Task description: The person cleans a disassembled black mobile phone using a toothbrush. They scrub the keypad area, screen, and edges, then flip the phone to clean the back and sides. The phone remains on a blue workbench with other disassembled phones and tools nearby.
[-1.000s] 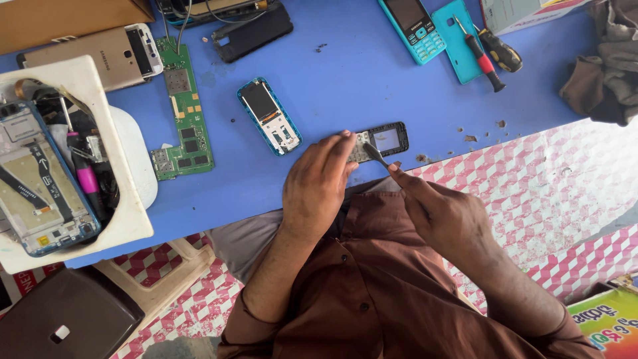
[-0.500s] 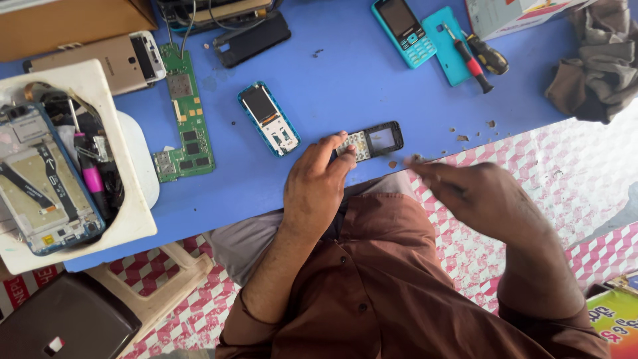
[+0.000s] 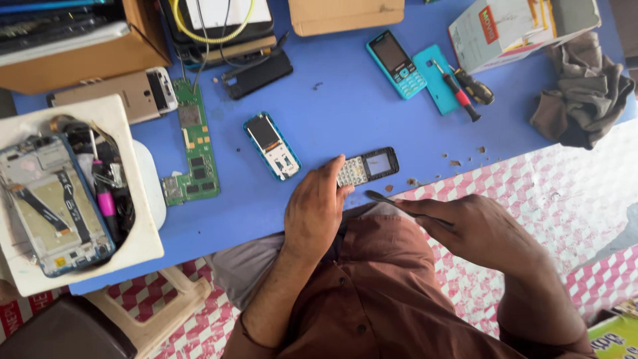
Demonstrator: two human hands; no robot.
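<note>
Small black keypad phone [image 3: 367, 166] lying flat near the front edge of the blue tabletop [image 3: 345, 86], its keypad end under the fingertips of the left hand [image 3: 316, 209], which presses it down. Right hand [image 3: 475, 229], just off that edge, pinches a thin dark tool [image 3: 389, 199] whose tip points toward the phone without touching it. Farther along the tabletop: 1 opened blue phone [image 3: 271, 145], 1 green circuit board [image 3: 194, 143], 2 screwdrivers [image 3: 462, 90].

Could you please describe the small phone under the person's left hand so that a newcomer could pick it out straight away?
Start at the blue table and follow its near edge to the person's left hand. Its fingertips rest on a small black keypad phone lying flat. Unlike the opened blue phone to its left and the turquoise phone farther back, it has a black body with pale keys.
</note>
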